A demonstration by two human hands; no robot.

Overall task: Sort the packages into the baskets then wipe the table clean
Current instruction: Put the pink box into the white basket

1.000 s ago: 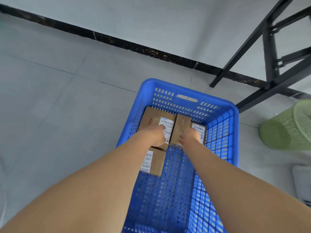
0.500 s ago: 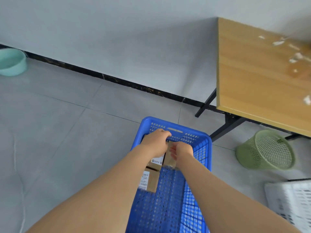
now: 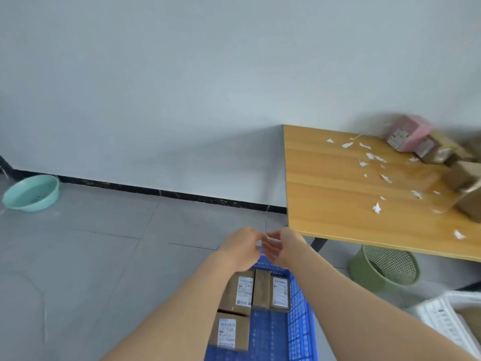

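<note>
The left hand and the right hand hang above the far rim of the blue basket, fingers loosely curled, holding nothing. Brown boxes lie packed together inside it. More packages sit on the table among paper scraps. It seems best to take the next one firmly by two sides and lay it flat beside the others. The white labels are too blurred to read.

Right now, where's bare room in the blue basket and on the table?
Blue basket: bare floor in the near right half, right of the near-left box; far end is packed with three boxes. Table: bare left strip along its edge; scraps and packages crowd the right.
</note>
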